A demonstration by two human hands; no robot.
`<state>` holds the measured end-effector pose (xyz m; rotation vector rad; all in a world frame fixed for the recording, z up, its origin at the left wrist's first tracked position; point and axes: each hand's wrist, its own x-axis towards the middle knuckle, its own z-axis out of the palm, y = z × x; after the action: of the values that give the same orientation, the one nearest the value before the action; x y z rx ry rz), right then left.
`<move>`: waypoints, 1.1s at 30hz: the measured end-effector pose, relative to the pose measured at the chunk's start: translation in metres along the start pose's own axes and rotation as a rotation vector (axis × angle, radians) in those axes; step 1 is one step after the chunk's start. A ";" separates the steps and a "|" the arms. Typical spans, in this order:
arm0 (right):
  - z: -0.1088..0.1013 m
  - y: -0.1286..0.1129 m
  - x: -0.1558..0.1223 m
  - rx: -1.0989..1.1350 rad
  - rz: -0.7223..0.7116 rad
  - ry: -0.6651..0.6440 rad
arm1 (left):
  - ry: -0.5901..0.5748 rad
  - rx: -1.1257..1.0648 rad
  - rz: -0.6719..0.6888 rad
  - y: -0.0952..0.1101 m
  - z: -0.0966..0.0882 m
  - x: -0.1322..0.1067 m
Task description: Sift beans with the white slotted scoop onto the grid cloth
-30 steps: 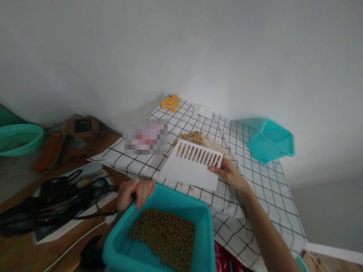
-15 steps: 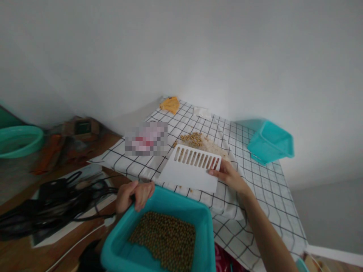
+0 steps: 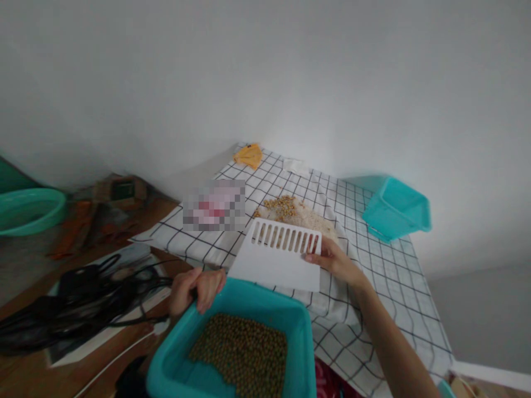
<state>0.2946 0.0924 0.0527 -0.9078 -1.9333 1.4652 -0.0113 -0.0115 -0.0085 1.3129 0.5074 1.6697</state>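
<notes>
My left hand [image 3: 199,288] is closed over the far left corner of a teal plastic bin [image 3: 305,331], gripping its rim. A heap of small brown-green beads or beans [image 3: 244,348] covers much of the bin's floor. In my right hand [image 3: 332,260] is a flat white plastic panel with a row of slots [image 3: 277,265], pinched at its right edge. The panel lies tilted at the table's front edge, its lower side by the bin's far rim. Just beyond it, small yellowish pieces [image 3: 282,207] and pale grains [image 3: 311,218] are spread on the checked cloth [image 3: 257,188].
A teal basket [image 3: 398,210] stands tilted on the table's right side. At the back lie a yellow cloth [image 3: 249,156] and a white paper [image 3: 296,166]. A blurred-out packet [image 3: 215,204] is on the left. Black cables [image 3: 108,298] and a green basin [image 3: 33,210] are further left.
The white slotted panel has come slightly nearer and left, towards the bin, with my right hand holding it. My left hand stays on the bin's rim.
</notes>
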 end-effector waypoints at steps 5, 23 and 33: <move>-0.006 -0.003 0.001 -0.016 -0.053 0.216 | -0.039 0.028 -0.032 0.006 0.000 0.001; -0.005 0.007 0.008 -0.164 -0.099 0.313 | -0.205 0.003 0.008 0.023 -0.008 0.013; -0.014 0.004 0.008 0.051 -0.184 0.751 | -0.112 -0.063 -0.023 0.013 -0.002 0.023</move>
<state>0.3009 0.1082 0.0532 -1.0331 -1.3649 0.8766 -0.0186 0.0017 0.0128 1.3408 0.3993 1.5711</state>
